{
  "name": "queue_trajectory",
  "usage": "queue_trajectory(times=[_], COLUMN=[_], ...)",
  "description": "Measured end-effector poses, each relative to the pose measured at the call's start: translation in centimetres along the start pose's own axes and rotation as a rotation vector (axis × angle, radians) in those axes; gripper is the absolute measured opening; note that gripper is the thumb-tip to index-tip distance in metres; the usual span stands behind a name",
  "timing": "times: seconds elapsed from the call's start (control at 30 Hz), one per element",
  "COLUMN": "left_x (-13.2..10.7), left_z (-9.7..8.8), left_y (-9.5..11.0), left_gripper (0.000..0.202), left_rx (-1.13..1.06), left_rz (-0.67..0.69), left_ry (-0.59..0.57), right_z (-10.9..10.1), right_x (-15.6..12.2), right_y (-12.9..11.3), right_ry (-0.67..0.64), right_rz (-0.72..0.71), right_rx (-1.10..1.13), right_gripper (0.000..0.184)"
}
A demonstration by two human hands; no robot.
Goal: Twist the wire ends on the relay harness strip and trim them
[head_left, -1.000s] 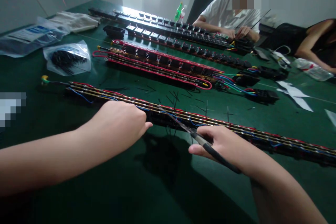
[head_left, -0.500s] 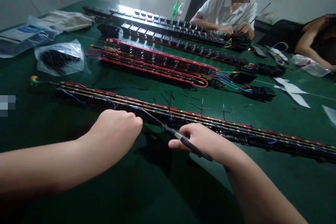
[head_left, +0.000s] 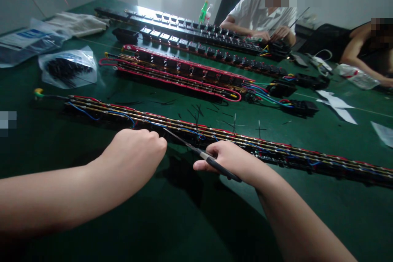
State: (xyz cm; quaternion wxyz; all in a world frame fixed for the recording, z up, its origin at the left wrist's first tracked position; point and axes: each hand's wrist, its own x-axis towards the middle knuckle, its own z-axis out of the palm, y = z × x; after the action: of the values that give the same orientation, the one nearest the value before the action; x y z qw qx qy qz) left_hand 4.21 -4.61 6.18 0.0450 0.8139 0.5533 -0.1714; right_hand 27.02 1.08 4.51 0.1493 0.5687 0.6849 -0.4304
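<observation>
A long black socket strip (head_left: 276,156) with brass rails and red and blue wires lies across the green table (head_left: 184,221) in front of me. My left hand (head_left: 135,155) is a closed fist at the strip's near edge; I cannot see what its fingers hold. My right hand (head_left: 233,161) is closed on black-handled scissors (head_left: 199,154), whose blades point left toward the strip beside my left hand.
Further socket strips with red wiring (head_left: 184,74) and black ones (head_left: 215,43) lie behind. A bag of black cable ties (head_left: 69,67) and packets sit far left. Cut tie ends litter the cloth. Two other people work at the far right; a green bottle (head_left: 202,11) stands at the back.
Both hands and the scissors have shifted left along the strip. The left fingers, earlier extended toward the strip, are now curled into a fist.
</observation>
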Motion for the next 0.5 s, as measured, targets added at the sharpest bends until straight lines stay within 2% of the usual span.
queue_trajectory(times=[0.2, 0.33, 0.43, 0.5], left_x=[0.2, -0.9, -2.3, -2.7], left_z=[-0.1, 0.2, 0.2, -0.5], left_y=[-0.4, -1.0, -1.4, -1.7], left_gripper=[0.032, 0.030, 0.032, 0.028], left_rx=[0.013, -0.021, -0.054, -0.074], left_rz=[-0.007, 0.018, 0.066, 0.067], left_ry=[0.012, -0.030, -0.014, 0.027], right_z=[0.3, 0.5, -0.4, -1.4], right_x=[0.5, 0.3, -0.9, -2.0], right_y=[0.1, 0.0, 0.4, 0.9], right_ry=[0.007, -0.033, -0.060, -0.003], right_rz=[-0.038, -0.038, -0.075, -0.107], right_rx=[0.014, -0.035, -0.144, -0.200], right_gripper=[0.063, 0.065, 0.063, 0.061])
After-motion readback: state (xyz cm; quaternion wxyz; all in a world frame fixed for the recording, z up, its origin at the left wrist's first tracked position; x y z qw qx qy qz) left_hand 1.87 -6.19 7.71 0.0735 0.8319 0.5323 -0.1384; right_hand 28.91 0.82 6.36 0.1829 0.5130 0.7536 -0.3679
